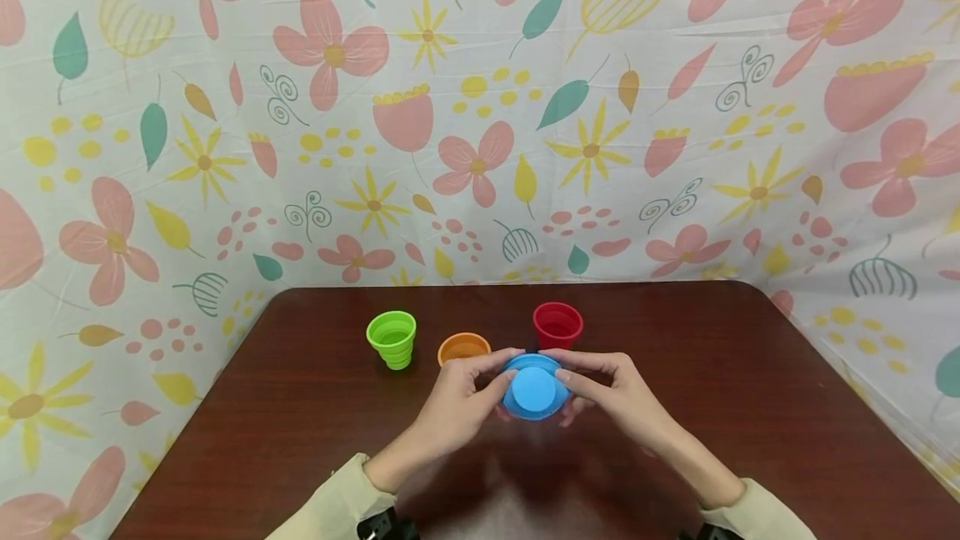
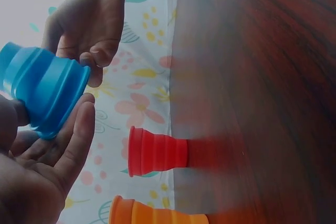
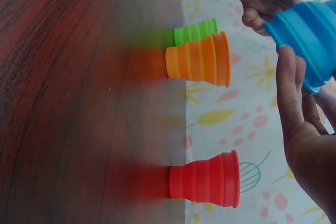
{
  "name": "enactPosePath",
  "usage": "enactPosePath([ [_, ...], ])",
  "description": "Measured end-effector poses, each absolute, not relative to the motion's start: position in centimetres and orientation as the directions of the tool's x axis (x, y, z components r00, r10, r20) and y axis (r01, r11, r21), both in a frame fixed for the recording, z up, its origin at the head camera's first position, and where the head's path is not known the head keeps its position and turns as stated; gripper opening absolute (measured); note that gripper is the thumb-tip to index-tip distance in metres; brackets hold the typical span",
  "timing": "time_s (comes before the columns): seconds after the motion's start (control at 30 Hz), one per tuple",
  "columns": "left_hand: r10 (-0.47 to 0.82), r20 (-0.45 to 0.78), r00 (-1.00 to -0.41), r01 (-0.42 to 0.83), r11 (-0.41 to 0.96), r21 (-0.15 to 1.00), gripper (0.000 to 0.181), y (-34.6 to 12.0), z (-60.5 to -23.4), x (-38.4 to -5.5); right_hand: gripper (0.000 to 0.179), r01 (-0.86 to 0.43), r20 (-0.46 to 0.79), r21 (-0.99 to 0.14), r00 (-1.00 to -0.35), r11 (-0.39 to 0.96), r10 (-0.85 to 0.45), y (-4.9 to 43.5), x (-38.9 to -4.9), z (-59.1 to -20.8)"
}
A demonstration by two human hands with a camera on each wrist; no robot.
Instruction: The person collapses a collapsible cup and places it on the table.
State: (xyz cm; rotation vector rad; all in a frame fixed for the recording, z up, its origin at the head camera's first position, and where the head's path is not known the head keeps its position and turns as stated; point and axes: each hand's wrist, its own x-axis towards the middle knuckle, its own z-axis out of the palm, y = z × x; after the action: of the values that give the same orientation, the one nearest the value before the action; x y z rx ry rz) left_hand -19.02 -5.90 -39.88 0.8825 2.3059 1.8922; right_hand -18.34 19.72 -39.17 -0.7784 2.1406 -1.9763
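Fingers of left hand (image 1: 457,407) and right hand (image 1: 624,398): pinched blue cup (image 1: 534,390) from opposite sides | held between them, base up, tilted | logged beyond fingers: green cup (image 1: 392,340), orange cup (image 1: 463,346), red cup (image 1: 558,323) | likely needed even, light pressure from both sides to avoid buckling

The blue cup (image 1: 534,390) is showing a plain, bright sky blue, looking darker in the wrist views. The green cup (image 1: 393,342) is glowing lime, the orange cup (image 1: 464,347) is showing warm tangerine, and the red cup (image 1: 558,326) is wearing solid crimson. The table (image 1: 720,407) is showing dark reddish brown with blackish grain, and is catching red, orange and green tints. The cloth (image 1: 480,65) is carrying a repeating print on white: pink flowers, yellow starry blossoms, teal leaves, pink and yellow dots, and grey-green spirals. The sleeves (image 1: 335,500) are showing pale cream.
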Motion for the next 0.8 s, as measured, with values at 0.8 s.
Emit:
enactPosePath([
  [0.8,0.550,0.365,-0.751,0.330,-0.165,0.929,0.048,-5.80,-40.03,-19.54,0.046,-0.334,0.292,-0.941,-0.880,0.052,-0.375,19.83,-18.63,-39.42],
])
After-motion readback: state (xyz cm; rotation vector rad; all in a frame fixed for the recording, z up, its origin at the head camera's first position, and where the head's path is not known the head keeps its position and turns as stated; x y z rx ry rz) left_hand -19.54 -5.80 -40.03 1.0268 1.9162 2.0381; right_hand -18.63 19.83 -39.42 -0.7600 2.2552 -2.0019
